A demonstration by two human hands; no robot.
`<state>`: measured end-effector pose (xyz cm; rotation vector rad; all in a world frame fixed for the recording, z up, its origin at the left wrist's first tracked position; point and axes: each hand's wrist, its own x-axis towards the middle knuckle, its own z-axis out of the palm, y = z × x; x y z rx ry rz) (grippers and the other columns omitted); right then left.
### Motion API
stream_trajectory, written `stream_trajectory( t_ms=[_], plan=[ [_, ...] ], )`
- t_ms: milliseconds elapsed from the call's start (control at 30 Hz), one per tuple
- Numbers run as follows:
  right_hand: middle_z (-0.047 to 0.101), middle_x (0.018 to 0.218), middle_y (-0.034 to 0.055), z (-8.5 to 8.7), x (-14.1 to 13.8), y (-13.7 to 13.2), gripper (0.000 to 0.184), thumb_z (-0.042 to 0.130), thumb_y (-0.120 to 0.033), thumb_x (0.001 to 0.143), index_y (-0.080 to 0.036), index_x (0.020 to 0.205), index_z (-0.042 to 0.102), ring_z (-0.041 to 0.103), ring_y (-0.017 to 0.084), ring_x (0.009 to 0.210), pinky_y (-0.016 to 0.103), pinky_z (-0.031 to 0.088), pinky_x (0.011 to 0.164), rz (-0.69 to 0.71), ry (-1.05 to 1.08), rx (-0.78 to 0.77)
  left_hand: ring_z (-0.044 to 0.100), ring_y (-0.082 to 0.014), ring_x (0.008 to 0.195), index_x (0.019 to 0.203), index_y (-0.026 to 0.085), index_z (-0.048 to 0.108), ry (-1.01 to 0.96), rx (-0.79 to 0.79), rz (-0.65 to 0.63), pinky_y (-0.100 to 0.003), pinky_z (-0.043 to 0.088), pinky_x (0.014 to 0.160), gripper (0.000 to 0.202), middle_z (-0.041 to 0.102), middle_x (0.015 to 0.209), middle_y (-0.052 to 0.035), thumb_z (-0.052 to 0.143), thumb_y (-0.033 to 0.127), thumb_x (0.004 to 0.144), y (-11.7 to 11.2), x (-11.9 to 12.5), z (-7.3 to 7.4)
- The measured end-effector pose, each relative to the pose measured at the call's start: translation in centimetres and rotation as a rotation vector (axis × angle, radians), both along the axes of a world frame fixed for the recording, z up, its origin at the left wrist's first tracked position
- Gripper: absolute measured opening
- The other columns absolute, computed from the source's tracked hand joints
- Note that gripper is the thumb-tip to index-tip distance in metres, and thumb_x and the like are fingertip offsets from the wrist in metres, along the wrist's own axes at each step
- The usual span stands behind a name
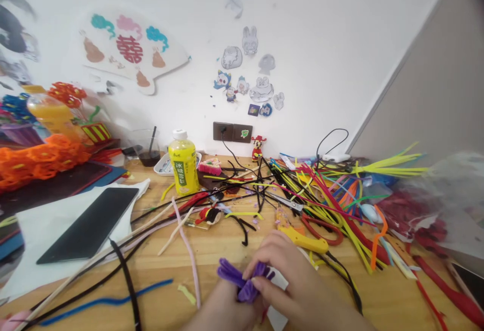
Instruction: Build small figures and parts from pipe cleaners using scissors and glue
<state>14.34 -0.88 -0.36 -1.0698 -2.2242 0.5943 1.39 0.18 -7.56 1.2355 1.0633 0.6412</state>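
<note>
Low in the head view, just over the wooden table, my two hands meet around a bundle of purple pipe cleaners (247,290) bent into loops. My left hand (225,306) grips the bundle from below; most of its fingers are hidden behind the purple loops and my other hand. My right hand (289,273) pinches the purple strands between thumb and fingers from above. A white piece (278,300) shows behind my right hand, and I cannot tell what it is. Right beyond my right hand lies a yellow-handled tool (304,240), partly covered.
A yellow drink bottle (183,164) stands near the wall. Scissors (323,230) with red handles lie among loose pipe cleaners (333,189) on the right. At left, a dark phone-like slab (91,225) rests on white paper (28,250). A blue pipe cleaner (109,300) lies nearby.
</note>
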Motion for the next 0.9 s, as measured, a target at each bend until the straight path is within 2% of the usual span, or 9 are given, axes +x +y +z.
stream_trajectory(
  t_ms=[100, 167, 300, 433, 500, 600, 700, 767, 900],
  plan=[
    [0.056, 0.081, 0.0039, 0.6, -0.6, 1.2, 0.006, 0.052, -0.018, 0.076, -0.017, 0.081, 0.056, 0.048, 0.017, 0.081, 0.029, 0.036, 0.073, -0.064, -0.041, -0.028, 0.039, -0.0065, 0.03, 0.06, 0.018, 0.049, -0.17, -0.143, -0.06, -0.02, 0.028, 0.035, 0.027, 0.049, 0.04, 0.006, 0.066, 0.038, 0.061, 0.3, -0.3, -0.6],
    [0.057, 0.08, 0.0024, 1.2, -1.3, 2.3, 0.005, 0.052, -0.018, 0.077, -0.017, 0.08, 0.055, 0.049, 0.016, 0.077, 0.026, 0.036, 0.068, -0.086, -0.069, -0.032, 0.038, -0.0056, 0.027, 0.065, 0.017, 0.05, -0.341, -0.273, -0.009, -0.019, 0.027, 0.033, 0.034, 0.051, 0.039, 0.0062, 0.069, 0.044, 0.056, 0.4, -0.5, -0.5],
    [0.059, 0.074, 0.0003, 3.0, -2.9, 4.6, 0.005, 0.052, -0.021, 0.078, -0.018, 0.079, 0.056, 0.049, 0.013, 0.069, 0.023, 0.034, 0.062, -0.03, -0.209, 0.044, 0.037, -0.0032, 0.026, 0.068, 0.017, 0.05, -0.559, -0.481, 0.147, -0.016, 0.022, 0.032, 0.034, 0.053, 0.041, 0.0066, 0.073, 0.038, 0.053, 0.3, -0.8, 0.6],
    [0.06, 0.072, 0.0009, 5.0, -3.8, 5.8, 0.004, 0.054, -0.019, 0.077, -0.017, 0.076, 0.058, 0.051, 0.014, 0.069, 0.023, 0.034, 0.062, 0.036, -0.314, 0.083, 0.039, -0.0032, 0.027, 0.059, 0.016, 0.051, -0.614, -0.58, 0.175, -0.016, 0.022, 0.033, 0.027, 0.053, 0.041, 0.0055, 0.072, 0.032, 0.056, 0.5, -1.1, 1.3],
    [0.059, 0.072, 0.0004, 5.8, -3.7, 5.9, 0.004, 0.054, -0.02, 0.078, -0.018, 0.077, 0.056, 0.051, 0.013, 0.069, 0.023, 0.035, 0.062, 0.011, -0.233, 0.12, 0.039, -0.0029, 0.027, 0.054, 0.014, 0.052, -0.66, -0.596, 0.16, -0.015, 0.023, 0.033, 0.027, 0.051, 0.038, 0.0049, 0.07, 0.034, 0.06, 0.6, -1.3, 1.3],
    [0.055, 0.07, -0.0012, 6.6, -2.7, 5.8, 0.009, 0.047, -0.025, 0.082, -0.019, 0.078, 0.053, 0.05, 0.012, 0.066, 0.022, 0.036, 0.06, -0.086, 0.032, 0.152, 0.038, -0.0028, 0.027, 0.051, 0.012, 0.055, -0.743, -0.572, 0.124, -0.015, 0.023, 0.034, 0.032, 0.045, 0.033, 0.0041, 0.065, 0.039, 0.065, 0.6, -1.7, 1.4],
    [0.05, 0.065, -0.0029, 6.2, -1.0, 5.6, 0.016, 0.037, -0.03, 0.087, -0.02, 0.084, 0.049, 0.048, 0.01, 0.058, 0.022, 0.038, 0.057, -0.201, 0.338, 0.098, 0.039, -0.003, 0.029, 0.055, 0.012, 0.057, -0.829, -0.496, 0.138, -0.015, 0.024, 0.034, 0.029, 0.048, 0.038, 0.0039, 0.066, 0.038, 0.065, 0.7, -1.9, 1.5],
    [0.048, 0.065, -0.003, 4.9, 0.1, 5.3, 0.017, 0.035, -0.032, 0.088, -0.021, 0.087, 0.048, 0.047, 0.01, 0.058, 0.022, 0.038, 0.056, -0.258, 0.498, 0.071, 0.04, -0.0027, 0.031, 0.062, 0.014, 0.057, -0.858, -0.442, 0.192, -0.015, 0.025, 0.034, 0.023, 0.053, 0.046, 0.0041, 0.069, 0.034, 0.064, 0.8, -1.9, 1.6],
    [0.044, 0.06, -0.0039, 1.0, 1.2, 4.2, 0.024, 0.039, -0.039, 0.086, -0.02, 0.096, 0.05, 0.044, 0.011, 0.054, 0.021, 0.036, 0.05, -0.303, 0.513, -0.21, 0.042, -0.0025, 0.033, 0.064, 0.015, 0.056, -0.824, -0.357, 0.338, -0.015, 0.029, 0.035, 0.026, 0.055, 0.051, 0.005, 0.075, 0.032, 0.057, 1.1, -1.6, 1.5]
  ],
)
